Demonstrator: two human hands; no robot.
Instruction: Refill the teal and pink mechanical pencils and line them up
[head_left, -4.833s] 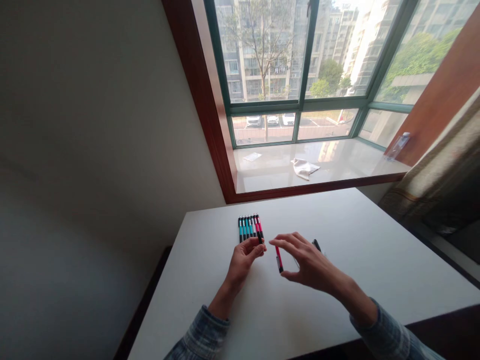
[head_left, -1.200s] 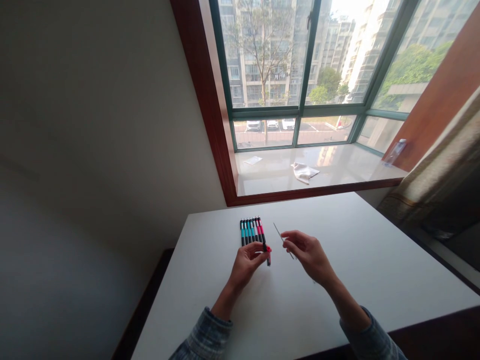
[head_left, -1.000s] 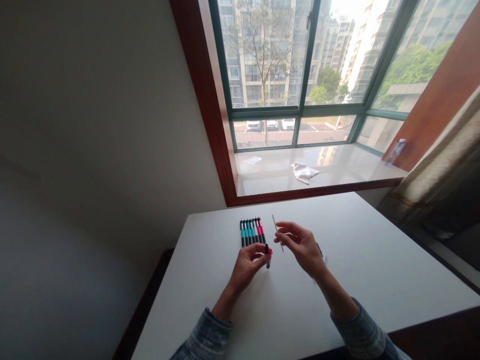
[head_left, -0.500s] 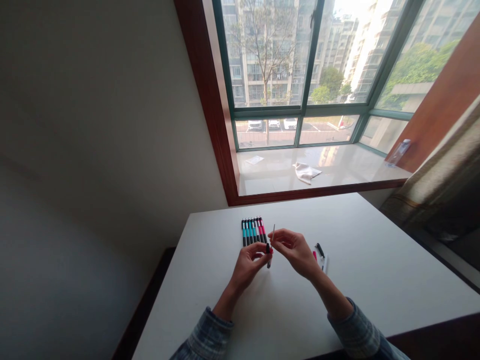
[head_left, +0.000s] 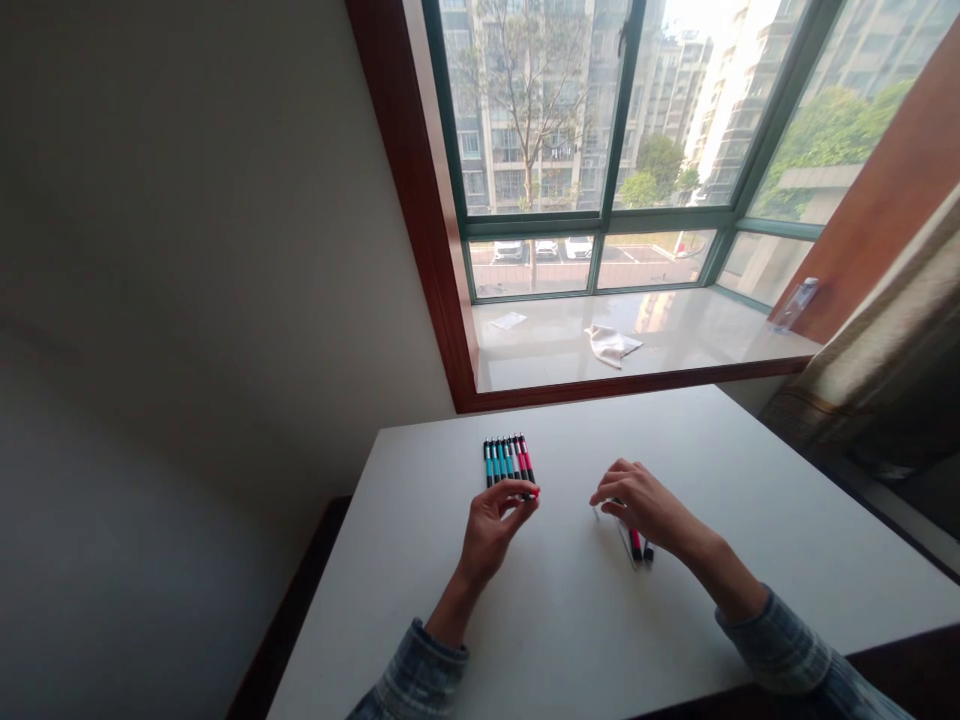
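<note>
My left hand (head_left: 491, 525) is closed in a pinch on a small red and black pen part (head_left: 533, 494); most of it hides behind the fingers. To the right, my right hand (head_left: 637, 505) hovers low over loose pen pieces, its fingers curved and apart. A small pale piece (head_left: 596, 513) shows just below its index fingertip; whether they touch is unclear. Under the palm lie a thin pale refill (head_left: 627, 545), a red and black barrel (head_left: 636, 545) and a black-ended piece (head_left: 649, 552), partly covered by the hand.
Behind my left hand, several teal, clear and red pens (head_left: 506, 460) lie side by side in a row on the white table (head_left: 555, 620). On the window sill beyond are a white cloth (head_left: 613, 345), a paper piece (head_left: 508, 320) and a clear bottle (head_left: 796, 305).
My right hand has moved right and away from my left hand, leaving its pinch on the thin refill, and now hovers over the loose pieces. My left hand keeps its pinch, slightly turned.
</note>
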